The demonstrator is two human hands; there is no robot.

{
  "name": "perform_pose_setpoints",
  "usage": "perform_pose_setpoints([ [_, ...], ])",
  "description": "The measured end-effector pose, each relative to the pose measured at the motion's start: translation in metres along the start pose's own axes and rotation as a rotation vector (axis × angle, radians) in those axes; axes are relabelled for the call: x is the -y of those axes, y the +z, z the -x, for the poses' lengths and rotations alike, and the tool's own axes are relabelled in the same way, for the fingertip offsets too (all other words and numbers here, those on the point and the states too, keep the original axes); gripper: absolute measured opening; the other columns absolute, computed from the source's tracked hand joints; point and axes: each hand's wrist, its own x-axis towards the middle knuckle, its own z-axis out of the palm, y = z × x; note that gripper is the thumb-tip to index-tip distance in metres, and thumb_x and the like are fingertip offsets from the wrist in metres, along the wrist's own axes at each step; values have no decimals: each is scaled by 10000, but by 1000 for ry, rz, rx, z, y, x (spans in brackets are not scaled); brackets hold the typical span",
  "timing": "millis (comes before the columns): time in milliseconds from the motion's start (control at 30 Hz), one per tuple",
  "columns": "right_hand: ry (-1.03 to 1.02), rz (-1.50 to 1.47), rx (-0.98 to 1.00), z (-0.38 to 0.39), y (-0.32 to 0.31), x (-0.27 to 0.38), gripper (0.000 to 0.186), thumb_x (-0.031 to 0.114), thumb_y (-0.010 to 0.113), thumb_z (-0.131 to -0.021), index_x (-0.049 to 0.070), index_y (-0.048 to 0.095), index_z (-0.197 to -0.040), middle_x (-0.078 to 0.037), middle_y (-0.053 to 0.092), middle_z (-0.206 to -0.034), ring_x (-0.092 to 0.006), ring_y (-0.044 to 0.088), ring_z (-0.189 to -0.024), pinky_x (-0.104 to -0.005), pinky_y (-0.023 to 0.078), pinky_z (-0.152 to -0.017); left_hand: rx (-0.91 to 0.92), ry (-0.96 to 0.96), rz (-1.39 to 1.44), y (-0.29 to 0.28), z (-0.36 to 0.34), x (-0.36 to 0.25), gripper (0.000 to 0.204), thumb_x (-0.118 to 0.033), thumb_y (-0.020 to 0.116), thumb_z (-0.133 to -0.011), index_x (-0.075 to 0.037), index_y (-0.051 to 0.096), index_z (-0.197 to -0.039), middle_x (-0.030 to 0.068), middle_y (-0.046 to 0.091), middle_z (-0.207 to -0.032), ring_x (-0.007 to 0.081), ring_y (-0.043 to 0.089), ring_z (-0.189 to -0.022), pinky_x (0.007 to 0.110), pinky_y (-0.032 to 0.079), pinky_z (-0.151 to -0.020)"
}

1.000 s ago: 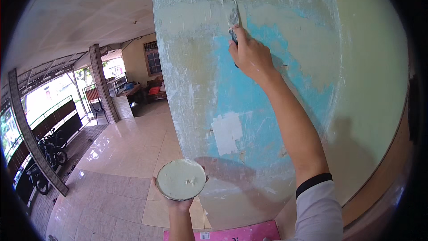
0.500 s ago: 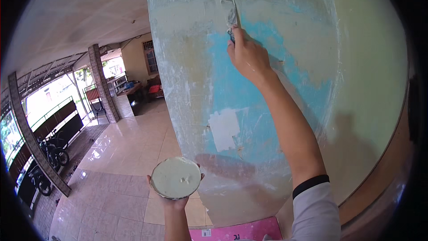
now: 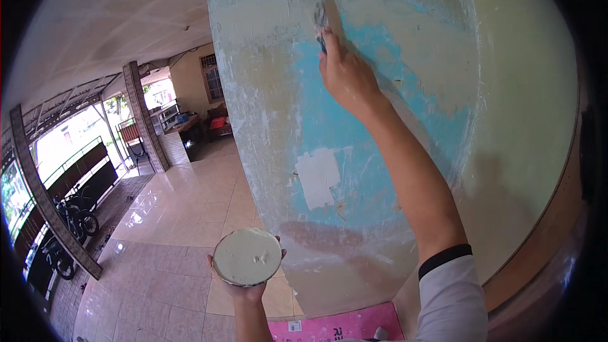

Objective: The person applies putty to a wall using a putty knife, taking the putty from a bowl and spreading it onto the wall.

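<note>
My right hand is closed round the dark handle of a putty knife. Its blade lies against the upper part of a patchy wall, where grey filler borders bare turquoise paint. Down at the lower middle, my left hand holds a round bowl of putty from below, fingers curled up round its sides. The putty is pale and smooth, with a small lump right of centre. A whitish square patch of filler shows on the turquoise area.
A pink sheet or bag lies at the wall's foot. To the left stretches a tiled floor, with a pillar, a wooden table and parked motorbikes beyond. A plain pale-green wall adjoins on the right.
The putty knife and my right hand have shifted slightly left and up across the wall. The bowl in my left hand stays nearly in place.
</note>
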Motion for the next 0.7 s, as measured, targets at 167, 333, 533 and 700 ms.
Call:
perform_pose_setpoints([
  [167,25,70,103,10,7,3,470,215,542,-1041,-6,415,-1436,-317,682,-1094,-498,683,-894,-593,552,-748,2,5,17,-7,3,-5,906,-806,477,-891,-132,496,-1496,286,376,-1568,692,347,-1346,858,297,-1032],
  [333,-5,140,176,93,22,-9,538,213,537,-1047,-30,392,-1505,-288,698,-939,-448,708,-774,-580,569,-621,27,18,0,-10,7,-3,911,-805,484,-889,-142,468,-1514,291,364,-1572,690,352,-1344,862,299,-1021],
  [533,7,20,-71,36,11,-7,446,203,529,-1054,-11,444,-1437,-283,702,-964,-466,699,-822,-538,585,-685,-94,42,-37,-5,5,-2,925,-851,471,-850,-178,524,-1481,227,467,-1520,656,402,-1328,863,311,-1023],
  [700,-72,198,-54,25,6,-10,440,205,544,-1030,-14,486,-1408,-252,715,-880,-424,720,-762,-528,580,-596,78,18,35,6,5,1,870,-786,467,-908,-145,499,-1496,276,375,-1570,681,351,-1351,860,280,-1044],
])
